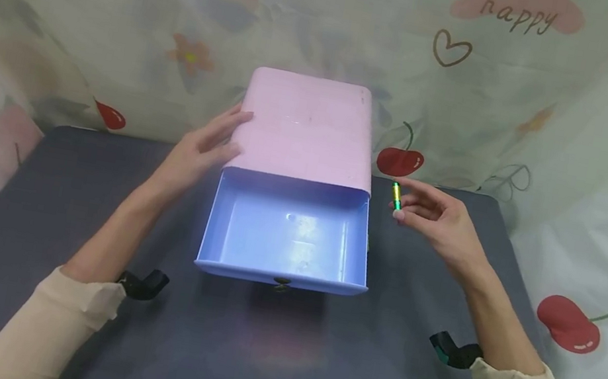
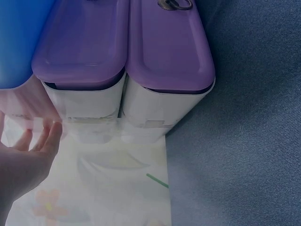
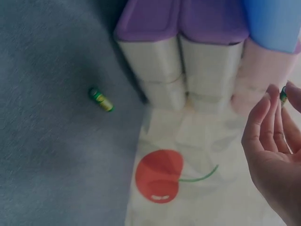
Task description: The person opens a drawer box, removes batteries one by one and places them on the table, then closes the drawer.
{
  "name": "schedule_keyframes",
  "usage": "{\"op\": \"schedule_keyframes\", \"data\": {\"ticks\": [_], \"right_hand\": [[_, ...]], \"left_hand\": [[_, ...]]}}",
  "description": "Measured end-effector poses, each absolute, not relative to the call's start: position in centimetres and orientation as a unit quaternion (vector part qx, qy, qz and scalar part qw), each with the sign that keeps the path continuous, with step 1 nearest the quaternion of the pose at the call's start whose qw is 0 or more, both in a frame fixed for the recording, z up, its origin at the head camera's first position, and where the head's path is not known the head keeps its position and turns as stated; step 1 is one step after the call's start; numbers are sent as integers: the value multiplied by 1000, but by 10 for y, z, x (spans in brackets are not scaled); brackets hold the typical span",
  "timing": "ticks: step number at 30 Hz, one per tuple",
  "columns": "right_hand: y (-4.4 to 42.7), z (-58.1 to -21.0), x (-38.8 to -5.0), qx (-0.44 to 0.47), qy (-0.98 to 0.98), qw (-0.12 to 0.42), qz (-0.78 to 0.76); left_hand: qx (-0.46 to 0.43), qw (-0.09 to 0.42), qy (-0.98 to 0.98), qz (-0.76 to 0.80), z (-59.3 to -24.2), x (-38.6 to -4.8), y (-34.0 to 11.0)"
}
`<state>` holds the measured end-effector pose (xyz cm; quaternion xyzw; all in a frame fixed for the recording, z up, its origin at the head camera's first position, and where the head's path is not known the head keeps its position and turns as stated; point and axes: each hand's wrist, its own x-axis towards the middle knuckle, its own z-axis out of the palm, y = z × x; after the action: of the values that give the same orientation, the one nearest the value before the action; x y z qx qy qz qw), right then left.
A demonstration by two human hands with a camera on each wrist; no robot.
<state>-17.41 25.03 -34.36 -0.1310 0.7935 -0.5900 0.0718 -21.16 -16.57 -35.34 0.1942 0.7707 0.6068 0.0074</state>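
A pink drawer cabinet (image 1: 305, 126) stands at the middle of the table, with its top blue drawer (image 1: 290, 227) pulled out and nothing visible inside. My left hand (image 1: 195, 151) rests against the cabinet's left side, fingertips on its top edge. Right of the cabinet, my right hand (image 1: 437, 222) pinches a green and yellow battery (image 1: 397, 196) between thumb and forefinger, held up in the air. A second battery (image 3: 101, 99) lies on the table in the right wrist view; the head view shows only a sliver of it beside the drawer.
Below the blue drawer, two purple drawer fronts (image 2: 171, 44) are pushed in, with a metal ring pull (image 2: 175, 4) on one. The dark grey table (image 1: 275, 359) runs around the cabinet. A printed curtain (image 1: 333, 13) hangs close behind it.
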Motion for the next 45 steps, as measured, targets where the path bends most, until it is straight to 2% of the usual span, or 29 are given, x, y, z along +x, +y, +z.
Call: {"op": "schedule_keyframes", "data": {"ticks": [18,26,45], "right_hand": [[277,-400,-185,-107,831,45,-543],[291,-423,-193,-82,826,49,-556],[294,-452,-197,-101,817,85,-561]], "left_hand": [[202,4,769,606,-357,-211,-167],[196,8,777,598,-356,-212,-165],[196,3,779,596,-356,-212,-167]]}}
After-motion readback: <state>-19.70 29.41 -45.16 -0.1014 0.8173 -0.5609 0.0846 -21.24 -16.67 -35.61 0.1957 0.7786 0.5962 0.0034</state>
